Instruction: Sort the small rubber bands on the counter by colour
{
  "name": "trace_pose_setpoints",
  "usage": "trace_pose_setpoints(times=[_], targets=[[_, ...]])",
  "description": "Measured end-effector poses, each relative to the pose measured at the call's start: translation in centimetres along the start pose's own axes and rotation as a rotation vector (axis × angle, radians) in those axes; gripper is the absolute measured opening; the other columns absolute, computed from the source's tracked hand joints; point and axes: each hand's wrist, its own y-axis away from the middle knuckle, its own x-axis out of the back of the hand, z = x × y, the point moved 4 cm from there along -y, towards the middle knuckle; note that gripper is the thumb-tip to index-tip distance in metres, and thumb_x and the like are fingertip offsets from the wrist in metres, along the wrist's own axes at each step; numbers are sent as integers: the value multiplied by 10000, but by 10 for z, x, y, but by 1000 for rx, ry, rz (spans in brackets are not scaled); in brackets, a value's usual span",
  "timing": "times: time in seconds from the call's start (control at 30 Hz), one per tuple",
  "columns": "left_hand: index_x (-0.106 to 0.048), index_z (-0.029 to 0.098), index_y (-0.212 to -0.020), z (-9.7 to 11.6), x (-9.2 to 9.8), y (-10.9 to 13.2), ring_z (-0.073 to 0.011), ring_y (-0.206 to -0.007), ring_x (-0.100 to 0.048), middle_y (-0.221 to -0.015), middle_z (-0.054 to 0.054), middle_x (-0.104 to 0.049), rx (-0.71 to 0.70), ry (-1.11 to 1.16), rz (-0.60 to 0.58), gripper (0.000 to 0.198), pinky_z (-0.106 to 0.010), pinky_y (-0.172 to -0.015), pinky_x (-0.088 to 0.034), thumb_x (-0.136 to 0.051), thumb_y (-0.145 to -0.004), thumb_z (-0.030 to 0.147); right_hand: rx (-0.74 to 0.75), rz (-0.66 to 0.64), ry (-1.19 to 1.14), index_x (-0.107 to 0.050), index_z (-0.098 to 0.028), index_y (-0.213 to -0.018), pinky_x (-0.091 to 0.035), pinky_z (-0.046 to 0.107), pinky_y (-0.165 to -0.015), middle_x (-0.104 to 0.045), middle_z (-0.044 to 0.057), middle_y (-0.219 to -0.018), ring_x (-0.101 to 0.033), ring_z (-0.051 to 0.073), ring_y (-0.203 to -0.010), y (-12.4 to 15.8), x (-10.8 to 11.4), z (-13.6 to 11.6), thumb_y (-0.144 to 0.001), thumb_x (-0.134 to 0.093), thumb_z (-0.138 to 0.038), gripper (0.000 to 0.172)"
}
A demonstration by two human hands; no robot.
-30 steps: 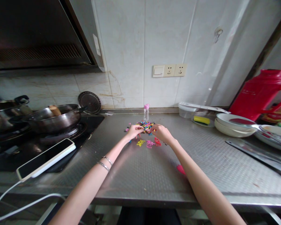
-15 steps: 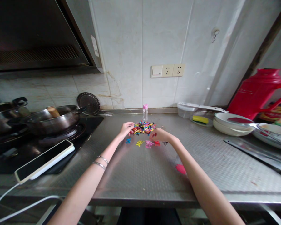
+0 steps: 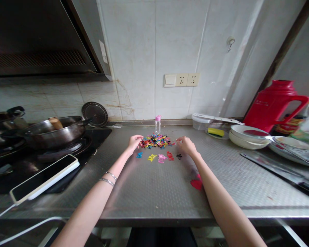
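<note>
A heap of small multicoloured pieces (image 3: 156, 140) lies on the steel counter (image 3: 154, 192) near the wall. In front of it sit small sorted groups: blue (image 3: 139, 155), yellow (image 3: 151, 157), pink (image 3: 161, 158), red (image 3: 170, 156) and black (image 3: 179, 156). My left hand (image 3: 134, 142) rests at the heap's left edge with its fingers curled. My right hand (image 3: 186, 144) is at the heap's right edge, fingertips pinched together; what they hold is too small to make out. A tiny clear bottle with a pink cap (image 3: 157, 124) stands behind the heap. A red object (image 3: 196, 183) lies partly under my right forearm.
A phone (image 3: 43, 178) on a white cable lies at the stove's edge, with a wok (image 3: 51, 130) behind it. To the right are a yellow sponge (image 3: 215, 131), stacked white bowls (image 3: 247, 137), a red thermos jug (image 3: 273, 103) and a long knife (image 3: 278, 168).
Both hands have drawn apart from the middle of the heap to its left and right edges. A blue group and a black group now show in the front row.
</note>
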Motion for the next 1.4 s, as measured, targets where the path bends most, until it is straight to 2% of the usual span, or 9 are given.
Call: trace_pose_setpoints(times=[0.23,0.67,0.8,0.93,1.07,1.17,1.4], targets=[[-609,74,-886,-4,3,-3,-43,-441,-519,-826,-94,-637,-2,-4,23,231,-123,-326,-314,-450,-723,112,-25,-33,72,-668,-220,-842,-404,248,-682,-595,77,-942,-514,207,-912,3,-13,-2,-758,-477,-359,251],[-613,84,-827,-3,6,-1,-46,-437,-482,-734,-60,-618,10,-49,4,204,-130,-312,-299,-445,-714,108,15,-42,122,-648,-191,-843,-399,246,-712,-585,83,-947,-495,194,-941,5,-14,-11,-788,-440,-272,230],[-614,92,-817,-7,7,-2,-42,-428,-450,-681,-38,-588,18,-66,2,182,-126,-309,-283,-463,-723,131,38,3,91,-650,-190,-808,-398,233,-694,-589,78,-938,-503,185,-920,3,-10,-10,-777,-451,-277,219],[-615,98,-826,-10,9,-3,-43,-417,-424,-610,-13,-551,27,-62,7,177,-128,-307,-273,-475,-727,139,128,7,-39,-658,-174,-782,-395,215,-701,-602,67,-893,-530,157,-847,-4,-8,-16,-745,-490,-279,202],[-619,100,-829,-9,12,-1,-45,-409,-413,-516,16,-497,56,-56,11,166,-125,-316,-268,-504,-724,158,285,-93,-229,-666,-158,-740,-404,198,-680,-629,38,-803,-553,119,-711,-7,-13,-36,-692,-511,-222,174],[-620,103,-839,-8,16,1,-40,-399,-403,-499,24,-492,86,-42,15,168,-126,-324,-257,-517,-716,154,390,-179,-313,-664,-159,-682,-410,192,-669,-647,20,-748,-559,116,-684,-3,-17,-54,-664,-500,-177,166],[-630,107,-846,-9,28,-2,-34,-374,-379,-468,33,-489,127,-71,50,186,-137,-342,-241,-547,-687,158,481,-343,-338,-658,-145,-654,-409,179,-638,-654,17,-715,-560,114,-675,10,-22,-74,-634,-495,-143,165]])
